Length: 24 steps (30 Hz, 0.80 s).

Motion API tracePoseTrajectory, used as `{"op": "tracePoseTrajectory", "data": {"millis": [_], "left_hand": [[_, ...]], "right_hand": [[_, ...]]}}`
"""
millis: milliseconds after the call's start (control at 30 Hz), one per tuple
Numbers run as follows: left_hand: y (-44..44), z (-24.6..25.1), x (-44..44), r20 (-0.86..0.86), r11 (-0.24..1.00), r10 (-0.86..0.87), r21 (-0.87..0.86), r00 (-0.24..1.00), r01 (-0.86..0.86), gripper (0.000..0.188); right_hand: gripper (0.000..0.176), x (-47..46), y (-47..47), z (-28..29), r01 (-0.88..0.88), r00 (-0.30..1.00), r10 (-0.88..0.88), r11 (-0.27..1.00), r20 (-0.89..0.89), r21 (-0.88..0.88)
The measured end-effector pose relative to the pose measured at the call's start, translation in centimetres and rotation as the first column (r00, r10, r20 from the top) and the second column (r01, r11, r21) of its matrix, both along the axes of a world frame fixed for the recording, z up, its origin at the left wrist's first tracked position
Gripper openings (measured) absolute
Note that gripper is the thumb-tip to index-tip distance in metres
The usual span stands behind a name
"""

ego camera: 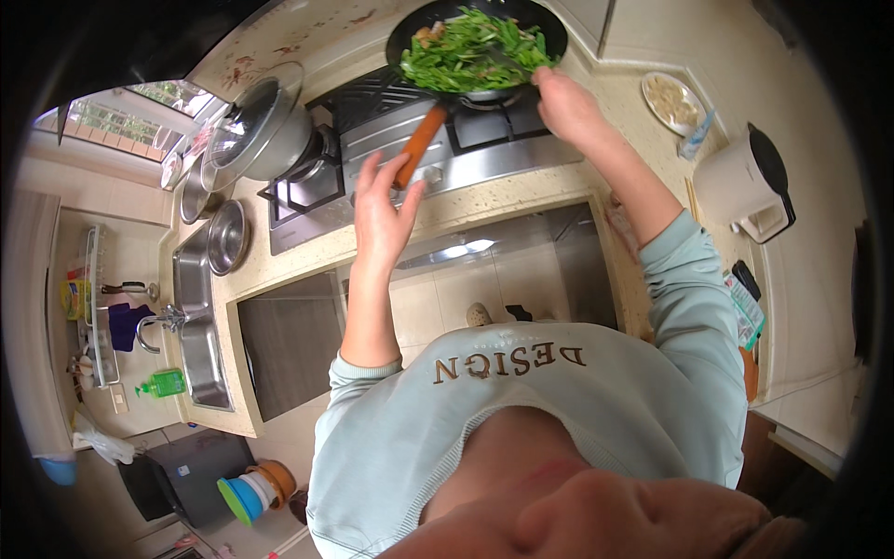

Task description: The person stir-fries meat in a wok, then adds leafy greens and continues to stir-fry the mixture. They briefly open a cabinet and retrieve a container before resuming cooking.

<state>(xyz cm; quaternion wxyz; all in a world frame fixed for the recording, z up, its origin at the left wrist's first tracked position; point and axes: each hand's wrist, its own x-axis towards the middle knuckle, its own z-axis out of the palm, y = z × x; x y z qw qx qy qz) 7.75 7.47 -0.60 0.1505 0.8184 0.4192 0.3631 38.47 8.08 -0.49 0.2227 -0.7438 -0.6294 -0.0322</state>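
Observation:
A black wok (pixel 394 45) sits on the gas stove (pixel 391 150), filled with chopped green vegetables (pixel 475 52) and a few brownish pieces. My right hand (pixel 569 105) is at the wok's right rim, closed around the end of a dark cooking utensil (pixel 515 64). The utensil's head is hidden among the greens. The wok's orange-brown handle (pixel 422 143) points toward me. My left hand (pixel 384 209) is at the handle's end, fingers and thumb spread around it without closing; whether a finger touches it is hard to tell.
Left of the wok stands a lidded pot (pixel 279 140). Beyond it are a steel bowl (pixel 229 237) and the sink (pixel 202 328) with a faucet (pixel 157 325). On the right counter are a plate of pale food (pixel 674 103), an electric kettle (pixel 730 178) and a packet (pixel 746 311).

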Motion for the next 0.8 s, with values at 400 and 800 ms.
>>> {"op": "tracePoseTrajectory", "data": {"millis": [400,800], "left_hand": [[7.6,-2.7,-0.1,0.815,0.081,0.305,-0.539,0.494,0.839,0.052],[9.5,-4.5,1.2,0.768,-0.244,0.501,-0.316,0.398,0.917,0.05]], "right_hand": [[0.021,-1.7,2.4,7.3,-0.037,0.966,0.048,0.998,0.256,-0.047],[0.026,-2.3,-5.4,13.0,-0.069,0.985,0.102,0.973,0.141,-0.221]]}}
